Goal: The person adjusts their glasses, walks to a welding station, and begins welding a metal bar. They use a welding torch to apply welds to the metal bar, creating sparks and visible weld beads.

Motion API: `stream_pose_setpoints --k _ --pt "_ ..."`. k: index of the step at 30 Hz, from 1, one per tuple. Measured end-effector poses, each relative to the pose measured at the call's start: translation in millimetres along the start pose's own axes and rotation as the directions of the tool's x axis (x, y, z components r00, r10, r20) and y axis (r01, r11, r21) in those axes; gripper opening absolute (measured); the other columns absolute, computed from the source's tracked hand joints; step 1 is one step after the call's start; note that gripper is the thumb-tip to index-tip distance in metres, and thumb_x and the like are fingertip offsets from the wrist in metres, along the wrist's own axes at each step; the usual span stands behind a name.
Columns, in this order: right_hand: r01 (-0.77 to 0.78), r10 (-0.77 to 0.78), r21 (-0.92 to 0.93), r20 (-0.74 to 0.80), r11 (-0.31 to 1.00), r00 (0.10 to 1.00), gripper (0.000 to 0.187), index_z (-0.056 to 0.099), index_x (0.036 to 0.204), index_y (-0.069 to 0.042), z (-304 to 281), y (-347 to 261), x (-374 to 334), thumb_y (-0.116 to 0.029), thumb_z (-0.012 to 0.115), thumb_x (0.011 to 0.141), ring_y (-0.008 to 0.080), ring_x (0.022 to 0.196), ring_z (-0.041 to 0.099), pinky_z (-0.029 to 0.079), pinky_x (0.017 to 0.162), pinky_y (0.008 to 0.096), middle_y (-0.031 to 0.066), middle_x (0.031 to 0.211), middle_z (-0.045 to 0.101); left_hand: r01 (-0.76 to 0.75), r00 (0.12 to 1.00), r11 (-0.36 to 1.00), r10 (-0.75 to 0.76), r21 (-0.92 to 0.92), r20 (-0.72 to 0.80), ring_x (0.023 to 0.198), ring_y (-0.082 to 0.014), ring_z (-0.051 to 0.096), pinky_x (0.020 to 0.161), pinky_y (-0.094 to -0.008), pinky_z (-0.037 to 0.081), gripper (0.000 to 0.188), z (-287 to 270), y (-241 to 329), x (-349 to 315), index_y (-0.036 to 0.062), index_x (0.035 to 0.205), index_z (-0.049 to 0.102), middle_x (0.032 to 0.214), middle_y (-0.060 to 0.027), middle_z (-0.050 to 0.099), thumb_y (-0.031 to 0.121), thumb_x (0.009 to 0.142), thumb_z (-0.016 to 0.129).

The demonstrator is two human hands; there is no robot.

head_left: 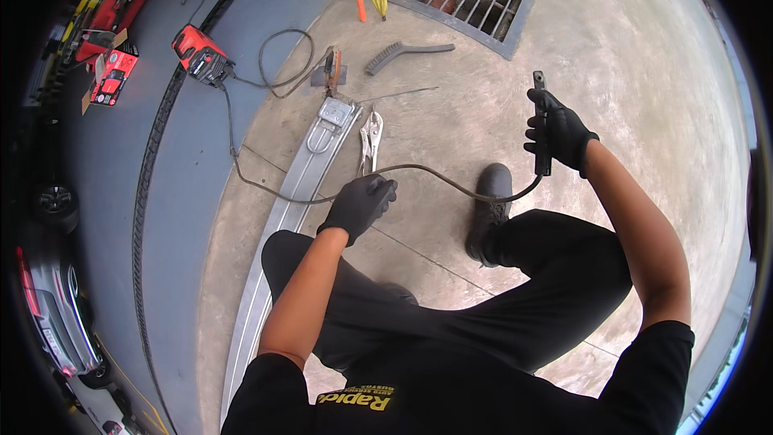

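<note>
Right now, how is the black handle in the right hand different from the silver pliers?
The handle is mostly black; the pliers are silver. The handle is gripped in the right hand, while the pliers lie beside a long metal rail. A dark cable joins the handle's lower end; the pliers show no cable of their own. Both are long and narrow.

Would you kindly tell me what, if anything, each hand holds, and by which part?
Right hand: black handpiece, around its middle. Left hand: its cable, partway along.

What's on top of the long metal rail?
A metal bracket sits near its far end, and the cable crosses over it. The bracket and left knee hide parts of the rail.
</note>
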State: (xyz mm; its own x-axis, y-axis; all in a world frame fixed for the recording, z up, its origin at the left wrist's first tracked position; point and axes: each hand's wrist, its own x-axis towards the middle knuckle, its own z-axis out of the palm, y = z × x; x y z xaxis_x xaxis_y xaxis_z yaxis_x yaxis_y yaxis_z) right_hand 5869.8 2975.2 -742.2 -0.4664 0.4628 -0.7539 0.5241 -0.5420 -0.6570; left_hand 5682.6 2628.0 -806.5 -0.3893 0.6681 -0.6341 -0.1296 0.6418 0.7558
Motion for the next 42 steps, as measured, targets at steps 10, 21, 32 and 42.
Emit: stream_pose_setpoints --k 10,21,32,42 --pt "-0.091 0.089 -0.073 -0.03 0.993 0.996 0.045 0.05 0.111 -0.015 15.7 11.5 -26.4 -0.047 0.072 0.088 0.0193 0.078 0.06 0.058 0.073 0.0435 0.0025 0.088 0.05 0.395 0.919 0.638 -0.282 0.661 -0.277 0.116 -0.0384 0.065 0.101 -0.0434 0.05 0.061 -34.0 -67.7 194.9 0.0008 0.118 0.07 0.123 -0.023 0.068 0.055 0.091 0.057" --pt "-0.097 0.101 -0.147 0.019 0.984 0.995 0.063 0.044 0.128 -0.011 2.6 22.3 -37.9 -0.05 0.073 0.088 0.0186 0.084 0.062 0.06 0.076 0.0406 0.0057 0.1 0.051 0.558 0.815 0.599 -0.266 0.574 -0.515 0.123 -0.0347 0.061 0.101 -0.0456 0.052 0.076 1.9 -90.9 211.1 0.007 0.134 0.052 0.135 -0.0189 0.06 0.043 0.074 0.08" --pt "-0.033 0.041 -0.218 0.035 0.975 0.999 0.061 0.044 0.135 -0.012 6.9 11.9 -29.2 -0.046 0.069 0.093 0.0196 0.085 0.064 0.061 0.077 0.0419 0.0071 0.102 0.053 0.303 0.936 0.688 -0.086 0.659 -0.341 0.11 -0.0384 0.067 0.095 -0.0469 0.052 0.042 -12.1 -75.2 189.7 0.0033 0.121 0.057 0.117 -0.0241 0.068 0.026 0.086 0.064" --pt "0.029 0.0 -0.501 0.059 0.865 0.998 0.075 0.037 0.143 -0.008 16.7 11.2 -29.0 -0.047 0.073 0.089 0.0168 0.085 0.062 0.058 0.075 0.0352 0.0058 0.099 0.055 0.141 0.986 0.859 -0.169 0.491 0.012 0.097 -0.0373 0.068 0.083 -0.0429 0.053 0.05 -15.5 -68.1 110.7 0.0014 0.114 0.059 0.105 -0.0226 0.07 0.035 0.081 0.074"
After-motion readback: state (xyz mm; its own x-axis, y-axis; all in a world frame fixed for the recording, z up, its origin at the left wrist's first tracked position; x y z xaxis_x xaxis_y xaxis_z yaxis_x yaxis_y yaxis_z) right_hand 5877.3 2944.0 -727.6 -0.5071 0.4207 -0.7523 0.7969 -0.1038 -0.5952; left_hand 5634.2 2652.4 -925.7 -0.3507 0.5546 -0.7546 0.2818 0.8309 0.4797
